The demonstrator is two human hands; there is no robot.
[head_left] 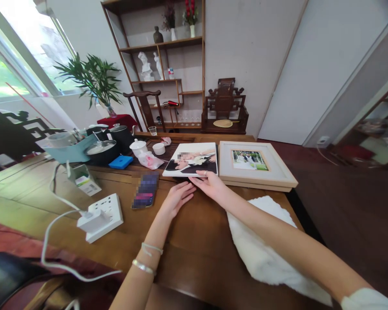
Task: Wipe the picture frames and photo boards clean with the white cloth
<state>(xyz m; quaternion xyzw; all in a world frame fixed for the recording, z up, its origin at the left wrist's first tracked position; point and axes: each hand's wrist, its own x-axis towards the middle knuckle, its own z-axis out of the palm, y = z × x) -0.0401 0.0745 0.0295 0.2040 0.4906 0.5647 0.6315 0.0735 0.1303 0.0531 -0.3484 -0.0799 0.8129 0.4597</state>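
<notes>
A flat photo panel [194, 160] with white edges lies at the middle of the table, tilted slightly up at its front edge. My right hand [210, 183] grips that front edge, thumb on top and fingers underneath. Just in front of the panel, my left hand [178, 197] rests low over the wood with its fingers stretched out, holding nothing. Right of the panel is a light wooden picture frame [278, 165] with a white mat and a small outdoor photo. Beneath my right forearm a white cloth [248, 241] is spread out.
Left of my hands lie a phone [145, 191] and a white power strip [111, 213] with a cable. Farther back stand a white lidded cup [138, 146], a crumpled plastic bag [150, 160], a blue box [120, 162] and a dark pot [101, 150]. The table [194, 258] ends at the right.
</notes>
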